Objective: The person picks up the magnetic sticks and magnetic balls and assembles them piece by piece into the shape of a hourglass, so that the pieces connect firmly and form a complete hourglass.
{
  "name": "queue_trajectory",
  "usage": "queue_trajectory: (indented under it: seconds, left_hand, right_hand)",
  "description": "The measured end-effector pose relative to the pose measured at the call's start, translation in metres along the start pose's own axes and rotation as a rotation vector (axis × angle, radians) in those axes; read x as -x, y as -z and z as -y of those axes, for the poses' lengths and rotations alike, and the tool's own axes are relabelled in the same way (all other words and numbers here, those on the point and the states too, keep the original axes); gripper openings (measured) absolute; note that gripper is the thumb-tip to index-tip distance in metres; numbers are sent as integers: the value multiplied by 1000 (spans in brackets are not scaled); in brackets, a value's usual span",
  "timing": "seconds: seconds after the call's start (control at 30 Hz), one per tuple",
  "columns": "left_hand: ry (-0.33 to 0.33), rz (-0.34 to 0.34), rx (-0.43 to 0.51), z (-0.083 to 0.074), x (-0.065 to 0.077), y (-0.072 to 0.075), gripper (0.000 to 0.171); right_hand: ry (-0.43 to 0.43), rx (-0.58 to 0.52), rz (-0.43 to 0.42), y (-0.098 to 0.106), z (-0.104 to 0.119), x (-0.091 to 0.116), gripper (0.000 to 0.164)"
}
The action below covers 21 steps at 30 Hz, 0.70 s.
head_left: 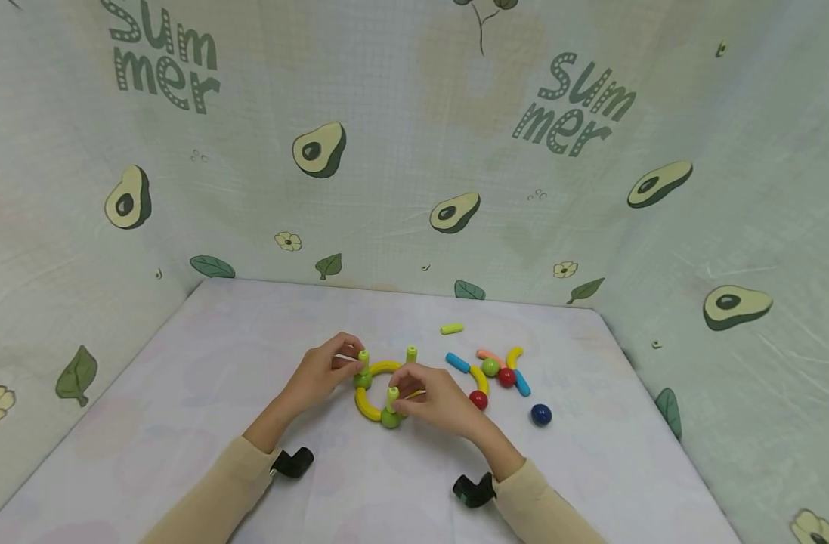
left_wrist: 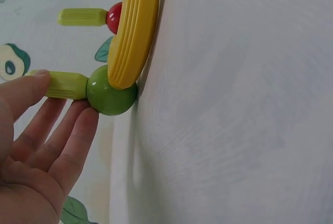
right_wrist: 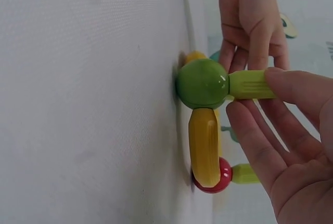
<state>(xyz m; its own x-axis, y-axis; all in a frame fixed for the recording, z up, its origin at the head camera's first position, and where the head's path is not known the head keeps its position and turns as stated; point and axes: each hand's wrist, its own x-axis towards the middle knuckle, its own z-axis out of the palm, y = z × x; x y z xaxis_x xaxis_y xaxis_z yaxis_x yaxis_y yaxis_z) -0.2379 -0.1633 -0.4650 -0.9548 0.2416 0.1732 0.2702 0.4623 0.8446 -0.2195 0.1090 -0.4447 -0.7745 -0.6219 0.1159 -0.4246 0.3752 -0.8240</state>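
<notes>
Yellow curved rods [head_left: 366, 406] and balls form a ring lying on the table. At its left, my left hand [head_left: 322, 378] pinches an upright light green stick [left_wrist: 67, 84] that sits on a green ball [left_wrist: 111, 91], with fingertips close to the ball. My right hand [head_left: 437, 397] pinches a second light green stick [right_wrist: 252, 84], standing on the front green ball [right_wrist: 203, 84]. A third light green stick [head_left: 411, 353] stands at the back right of the ring, on a red ball [left_wrist: 114, 18]. The right hand hides part of the ring in the head view.
Right of the ring, a blue stick [head_left: 458, 363], a yellow curved rod [head_left: 480, 380] and a red ball [head_left: 478, 400] are joined. Beside them lies a cluster with a green ball [head_left: 490, 367]. A dark blue ball [head_left: 541, 415] and a light green stick [head_left: 451, 329] lie loose.
</notes>
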Motion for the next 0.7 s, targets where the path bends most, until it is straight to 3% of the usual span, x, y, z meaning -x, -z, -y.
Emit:
queue_trajectory:
  seconds: [0.27,0.53,0.7]
  left_hand:
    - [-20,9,-5,0,-2,1,24]
    - [7,7,-10,0,-2,3,25]
    - [11,16,-3,-1,-3,2,24]
  right_hand:
    - [44,38,32,10,1,3,32]
    - [64,87,80,34,0,8,32]
    - [41,119,57,53,-1,19,32]
